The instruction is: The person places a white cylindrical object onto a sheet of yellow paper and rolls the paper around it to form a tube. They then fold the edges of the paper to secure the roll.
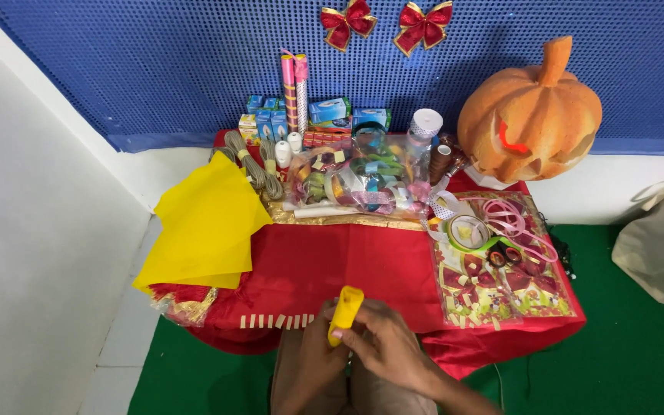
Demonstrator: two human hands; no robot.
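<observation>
Two hands meet at the bottom centre of the frame, and between them we see a small rolled piece of yellow paper (344,310) standing nearly upright. Our left hand (318,346) grips the roll from the left, while our right hand (382,342) pinches its lower end with the fingertips. Both hands hover just in front of the near edge of the bench draped in red cloth (347,265). At left centre, a large sheet of yellow paper (205,223) hangs over the bench corner. At upper right sits an orange carved pumpkin (530,115). A clear bag of mixed ribbons (363,180) lies at centre, well apart from the hands.
</observation>
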